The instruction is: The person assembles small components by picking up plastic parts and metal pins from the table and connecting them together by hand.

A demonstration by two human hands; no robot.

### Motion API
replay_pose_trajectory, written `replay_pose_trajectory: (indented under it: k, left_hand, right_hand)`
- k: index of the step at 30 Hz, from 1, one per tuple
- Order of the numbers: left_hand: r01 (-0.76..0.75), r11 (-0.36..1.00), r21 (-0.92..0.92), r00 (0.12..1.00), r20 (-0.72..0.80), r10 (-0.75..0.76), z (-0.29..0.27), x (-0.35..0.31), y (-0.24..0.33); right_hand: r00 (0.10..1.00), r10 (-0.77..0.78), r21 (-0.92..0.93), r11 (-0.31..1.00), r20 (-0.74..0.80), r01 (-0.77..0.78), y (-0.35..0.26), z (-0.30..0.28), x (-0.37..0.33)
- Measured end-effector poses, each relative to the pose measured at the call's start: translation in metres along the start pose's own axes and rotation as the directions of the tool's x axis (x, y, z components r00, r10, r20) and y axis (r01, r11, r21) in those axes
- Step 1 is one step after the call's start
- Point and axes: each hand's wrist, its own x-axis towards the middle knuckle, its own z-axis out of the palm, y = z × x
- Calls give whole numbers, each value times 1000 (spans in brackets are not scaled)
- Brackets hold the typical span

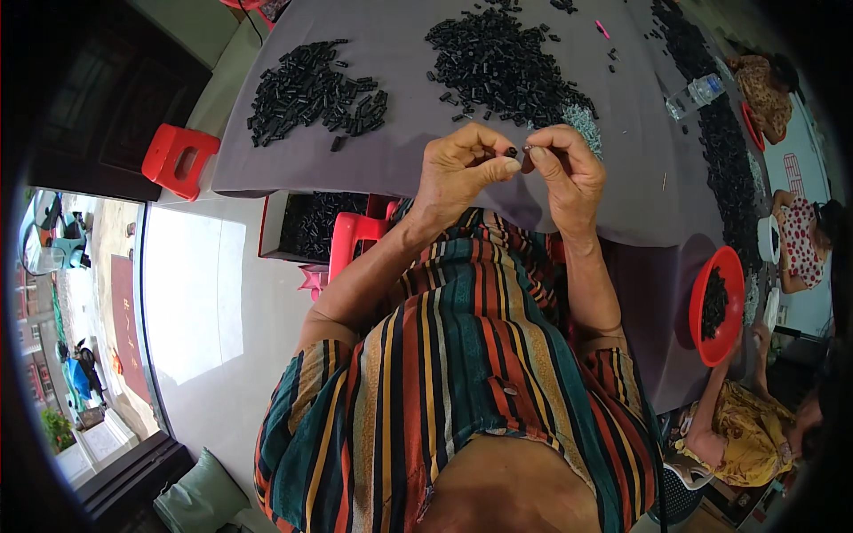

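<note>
My left hand [462,164] pinches a small black cylindrical piece [511,152] between thumb and fingertips, above the table's near edge. Just to its right, my right hand [570,173] is closed in a pinch on a tiny piece [528,148] whose kind is too small to make out. The fingertips of both hands nearly meet. Beyond them spreads a large heap of black cylindrical pieces [498,67]. A small pile of light grey pieces [582,124] lies at its right edge, partly behind my right hand. Another heap of black pieces [306,93] lies farther left.
A grey cloth covers the table [409,147]. On the right are a plastic bottle [697,96], a long band of black pieces [729,169] and a red bowl [721,306]. Other people sit along that side. A box of black pieces [320,222] and red stools [180,162] stand at the left.
</note>
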Motion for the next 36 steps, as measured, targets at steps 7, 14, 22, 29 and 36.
replay_pose_trajectory:
  k: [7, 14, 22, 29, 36]
  left_hand:
    - [55, 998, 36, 998, -7, -55, 1, -1, 4]
    - [126, 991, 41, 992, -1, -126, 4, -3, 6]
    - [117, 984, 131, 993, -30, -114, 3, -3, 1]
    - [173, 974, 147, 985, -25, -171, -2, 2, 6]
    - [97, 986, 139, 994, -62, -89, -6, 2, 13]
  right_hand:
    - [998, -9, 3, 1000, 70, 9, -4, -5, 1]
    - [993, 61, 24, 998, 102, -64, -9, -6, 2]
    - [983, -23, -155, 987, 183, 51, -6, -13, 4]
    - [986, -84, -388, 912, 141, 133, -12, -5, 4]
    - [970, -148, -419, 881, 193, 218, -18, 0, 4]
